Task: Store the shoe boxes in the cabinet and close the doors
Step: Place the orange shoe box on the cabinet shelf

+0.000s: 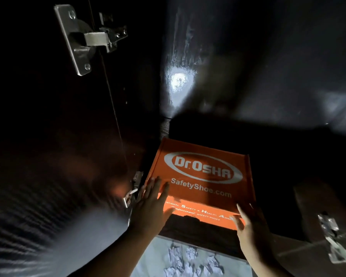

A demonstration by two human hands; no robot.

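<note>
It was really dark in there, basically the inside of a black cabinet [248, 56] with one bright glare spot on the back wall. The left cabinet door [38, 136] stood open, well to the left of the hands, with a metal hinge [88, 40] high up on it and another hinge [133, 188] lower down, right next to the left hand. There was more metal hardware [333, 240] off to the right of the right hand, too blurry to make out. Just below the hands you could see a pale marbled floor [188, 260].

The orange shoe box [204, 176] sat on the cabinet's bottom shelf, lid up, white "Dr.OSHA SafetyShoe.com" print facing the camera, its near edge still at the front lip of the shelf.

The left hand [151, 204] was laid flat at the box's near left corner, fingers straight and spread a bit, so its grip was flat against the box, not wrapped around anything. The right hand [250, 226] was at the near right corner, fingers stretched out and loosely apart, touching the box edge rather than clutching it. Both forearms came up from the bottom of the view toward the box.
</note>
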